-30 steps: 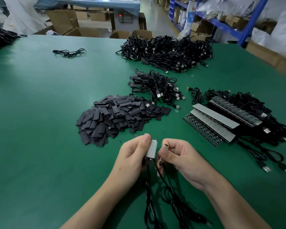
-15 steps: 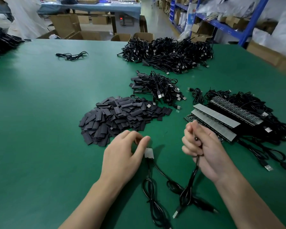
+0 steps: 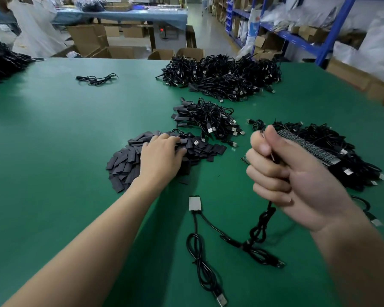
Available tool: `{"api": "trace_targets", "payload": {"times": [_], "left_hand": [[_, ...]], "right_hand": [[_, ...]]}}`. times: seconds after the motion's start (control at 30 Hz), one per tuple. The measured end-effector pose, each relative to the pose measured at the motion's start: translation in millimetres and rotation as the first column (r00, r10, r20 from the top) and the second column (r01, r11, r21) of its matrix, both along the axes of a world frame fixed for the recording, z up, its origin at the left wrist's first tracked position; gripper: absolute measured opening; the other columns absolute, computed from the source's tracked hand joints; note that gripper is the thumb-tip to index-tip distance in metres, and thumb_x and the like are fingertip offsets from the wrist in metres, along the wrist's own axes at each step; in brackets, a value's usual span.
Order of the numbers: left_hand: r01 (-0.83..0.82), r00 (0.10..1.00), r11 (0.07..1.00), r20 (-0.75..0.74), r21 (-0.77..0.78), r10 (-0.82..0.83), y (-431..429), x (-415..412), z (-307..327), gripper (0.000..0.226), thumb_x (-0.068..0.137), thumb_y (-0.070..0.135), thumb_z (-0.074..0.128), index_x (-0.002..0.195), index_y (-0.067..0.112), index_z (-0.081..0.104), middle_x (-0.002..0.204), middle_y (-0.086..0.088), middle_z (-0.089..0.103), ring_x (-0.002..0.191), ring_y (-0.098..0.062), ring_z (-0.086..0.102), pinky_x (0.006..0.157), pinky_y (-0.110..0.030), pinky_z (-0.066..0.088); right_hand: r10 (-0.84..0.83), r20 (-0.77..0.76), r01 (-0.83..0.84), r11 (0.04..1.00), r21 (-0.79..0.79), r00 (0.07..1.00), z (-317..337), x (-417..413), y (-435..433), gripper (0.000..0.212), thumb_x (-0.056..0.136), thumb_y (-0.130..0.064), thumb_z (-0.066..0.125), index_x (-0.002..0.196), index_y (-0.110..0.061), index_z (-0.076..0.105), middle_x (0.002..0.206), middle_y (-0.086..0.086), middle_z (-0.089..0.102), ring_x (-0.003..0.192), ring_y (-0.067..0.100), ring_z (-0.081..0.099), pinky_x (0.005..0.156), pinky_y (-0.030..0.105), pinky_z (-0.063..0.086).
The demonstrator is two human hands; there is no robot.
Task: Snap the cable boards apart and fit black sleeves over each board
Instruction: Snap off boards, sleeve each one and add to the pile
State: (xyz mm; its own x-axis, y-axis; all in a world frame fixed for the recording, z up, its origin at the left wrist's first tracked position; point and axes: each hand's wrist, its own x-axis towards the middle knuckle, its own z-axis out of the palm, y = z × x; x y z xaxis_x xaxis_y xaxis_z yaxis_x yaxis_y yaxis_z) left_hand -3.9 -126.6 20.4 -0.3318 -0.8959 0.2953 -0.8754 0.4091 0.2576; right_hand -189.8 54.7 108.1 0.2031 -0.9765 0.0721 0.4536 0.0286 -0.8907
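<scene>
The left hand (image 3: pixel 162 157) is spread on a heap of flat black sleeves (image 3: pixel 123 166), judged limp, best pinched edgewise. A small white cable board (image 3: pixel 194 203), likely stiff yet brittle, lies on the green worktop (image 3: pixel 53 140). The right hand (image 3: pixel 284 176) is clenched round a thin black cable (image 3: pixel 261 224). Contents of the brown cardboard boxes (image 3: pixel 190 53) are hidden.

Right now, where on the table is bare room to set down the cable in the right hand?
Biggest bare patch: the table left of the sleeve pile, up to the lone cable. Another: near edge, left of the loose board. Crowded: right half, from the cable heaps to the board strips by the right hand.
</scene>
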Motion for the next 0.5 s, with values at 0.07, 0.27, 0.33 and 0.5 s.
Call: {"api": "trace_targets", "payload": {"times": [0.07, 0.27, 0.33, 0.5], "left_hand": [[-0.012, 0.999, 1.000, 0.032, 0.003, 0.012, -9, -2, -2, 0.037, 0.097, 0.045, 0.066, 0.126, 0.023, 0.071, 0.122, -0.004, 0.067, 0.120, -0.030, 0.057, 0.094, -0.042, 0.043], [0.014, 1.000, 1.000, -0.002, 0.006, -0.014, -19, -1, -9, 0.022, 0.089, 0.043, 0.076, 0.107, 0.030, 0.079, 0.107, -0.001, 0.070, 0.105, -0.026, 0.064, 0.086, -0.038, 0.049], [0.023, 0.999, 1.000, -0.035, 0.006, -0.023, -20, 0, -9, 0.019, 0.088, 0.042, 0.078, 0.103, 0.031, 0.080, 0.104, 0.001, 0.071, 0.104, -0.025, 0.065, 0.086, -0.038, 0.050], [0.098, 0.979, 0.995, -0.182, 0.030, -0.091, -13, 7, -4, 0.020, 0.086, 0.035, 0.081, 0.104, 0.028, 0.079, 0.103, 0.004, 0.071, 0.098, -0.021, 0.066, 0.090, -0.039, 0.053]], "right_hand": [[-0.119, -0.270, 0.108, 0.993, -0.054, 0.955, 18, -5, 2, 0.034, 0.105, -0.038, 0.047, 0.081, -0.019, 0.063, 0.061, -0.008, 0.031, 0.048, 0.009, 0.022, 0.038, 0.017, 0.027], [-0.183, -0.874, 0.096, 0.983, -0.157, 0.450, 19, -9, 5, 0.025, 0.104, -0.041, 0.049, 0.098, -0.042, 0.073, 0.062, -0.007, 0.046, 0.053, 0.011, 0.034, 0.049, 0.030, 0.030], [-0.163, -0.954, 0.082, 0.986, -0.146, 0.252, -1, -2, 2, 0.019, 0.103, -0.039, 0.053, 0.099, -0.045, 0.070, 0.068, -0.006, 0.062, 0.051, 0.010, 0.038, 0.052, 0.028, 0.033], [-0.134, -0.944, 0.189, 0.979, -0.078, 0.302, -51, 10, -11, 0.009, 0.100, -0.032, 0.064, 0.101, -0.029, 0.056, 0.069, -0.005, 0.061, 0.060, 0.006, 0.055, 0.060, 0.026, 0.043]]}}
